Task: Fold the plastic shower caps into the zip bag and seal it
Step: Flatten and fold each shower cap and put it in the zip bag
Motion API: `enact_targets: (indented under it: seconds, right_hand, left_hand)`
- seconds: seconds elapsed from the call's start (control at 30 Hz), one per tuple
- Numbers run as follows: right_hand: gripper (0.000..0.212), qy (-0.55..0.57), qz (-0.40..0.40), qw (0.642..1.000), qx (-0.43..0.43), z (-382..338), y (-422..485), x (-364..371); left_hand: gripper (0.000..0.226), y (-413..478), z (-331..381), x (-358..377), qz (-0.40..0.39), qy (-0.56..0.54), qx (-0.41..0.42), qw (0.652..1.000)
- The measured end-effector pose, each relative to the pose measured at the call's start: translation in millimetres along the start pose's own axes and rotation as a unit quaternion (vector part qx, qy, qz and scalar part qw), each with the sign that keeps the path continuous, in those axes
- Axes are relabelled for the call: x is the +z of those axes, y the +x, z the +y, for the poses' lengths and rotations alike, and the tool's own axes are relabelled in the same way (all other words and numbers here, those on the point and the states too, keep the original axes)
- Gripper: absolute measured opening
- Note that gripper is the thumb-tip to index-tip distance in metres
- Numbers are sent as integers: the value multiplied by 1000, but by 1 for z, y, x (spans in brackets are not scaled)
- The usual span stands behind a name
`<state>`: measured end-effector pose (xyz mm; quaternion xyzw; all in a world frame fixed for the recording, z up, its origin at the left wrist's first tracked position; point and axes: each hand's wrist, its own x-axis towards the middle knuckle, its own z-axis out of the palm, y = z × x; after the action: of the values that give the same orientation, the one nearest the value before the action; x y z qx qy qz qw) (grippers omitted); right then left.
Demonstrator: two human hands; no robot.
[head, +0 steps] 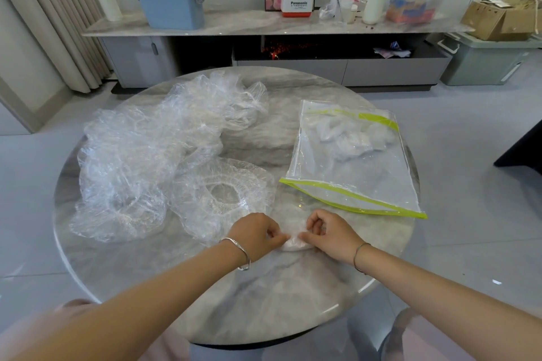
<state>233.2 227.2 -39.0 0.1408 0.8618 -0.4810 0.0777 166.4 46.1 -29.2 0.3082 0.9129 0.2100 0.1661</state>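
Cap in hand: we are working a small cap (293,242) at lower centre of the frame, squeezed into a tight wad on the table (293,296).
Left hand: our left hand (258,236) is pinching the cap's left end, fingers curled.
Right hand: our right hand (331,237) is pinching its right end, thumb and fingers curled onto the plastic.
Bag: the bag (366,173) is lying flat at centre right, just above our right hand and apart from it. Its green-edged mouth is facing us and looks to be gaping open, so it is not yet sealed.
Packed: some folded caps (349,135) are sitting at the bag's upper end; we cannot count them.
Pile: a loose pile (140,149) of unfolded caps is filling the left of the table, with one spread cap (223,193) nearest our left hand.
Progress: we are judging this as mid-task, with some caps packed, one being folded and several waiting.
Left to do: we are expecting to slip this cap in, fold the pile, then press the zip shut.
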Motion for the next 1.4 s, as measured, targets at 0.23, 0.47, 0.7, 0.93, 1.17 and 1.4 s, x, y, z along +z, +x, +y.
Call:
enact_targets:
  seconds: [0.23, 0.47, 0.7, 0.93, 1.17, 1.4]
  right_hand:
    - [20, 32, -7, 999, 22, -8, 3, -6]
    - [21, 270, -32, 959, 76, -22, -10, -29]
    - [24, 307, 74, 948, 34, -17, -12, -62]
    - [24, 224, 160, 961, 0, -7, -10, -69]
    - [20, 201, 214, 952, -88, -11, -8, -70]
    - [32, -84, 174, 975, -109, -15, 9, -76]
  left_hand:
    - [29, 7, -1, 7, 16, -67, 1, 998]
    - [10, 18, 3, -4, 21, -233, 28, 972]
    - [37, 52, 5, -22, 151, -150, 45, 976]
    - [52, 99, 34, -19, 49, 207, 89, 973]
    - [39, 101, 68, -47, 139, 114, 16, 984]
    - [39, 71, 106, -71, 221, 123, 104, 962]
